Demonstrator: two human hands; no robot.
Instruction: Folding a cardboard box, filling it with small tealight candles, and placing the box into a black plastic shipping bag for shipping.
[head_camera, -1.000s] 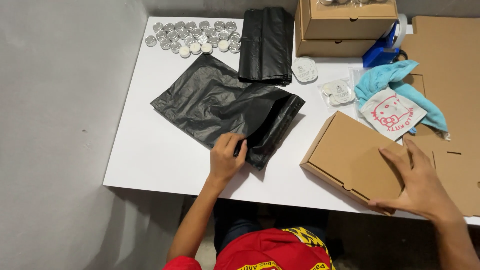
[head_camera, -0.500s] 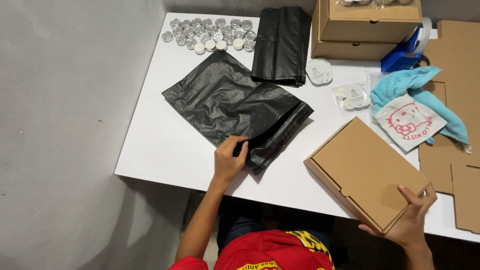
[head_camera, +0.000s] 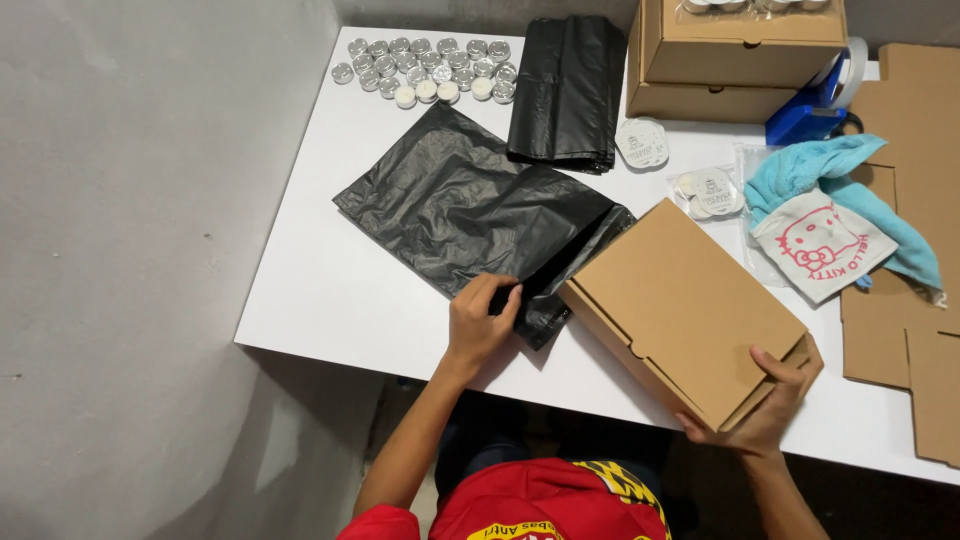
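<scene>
Slid closer — closed cardboard box (head_camera: 686, 305), right hand (head_camera: 765, 400) fingers clamped; left hand (head_camera: 482, 322) fingers pinch black bag (head_camera: 480, 205).

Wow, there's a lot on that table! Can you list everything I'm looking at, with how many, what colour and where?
Table: one, white, against a grey wall.
Flat plastic bag: one, black, mid-table.
Folded bag stack: one pile, black, far side.
Small round tins: many, silver, a few white, far left corner.
Closed cardboard box: one, brown, near edge, at the bag's open end.
Stacked boxes: two, brown, far right.
Tape dispenser: one, blue, beside the stacked boxes.
Round packets: a few, clear and white, centre right.
Cloth: one, light blue, right.
Printed pouch: one, white, on the cloth.
Flat cardboard: several sheets, brown, right edge.
Left hand: grip on the bag's opening.
Right hand: grip on the box's near corner.
</scene>
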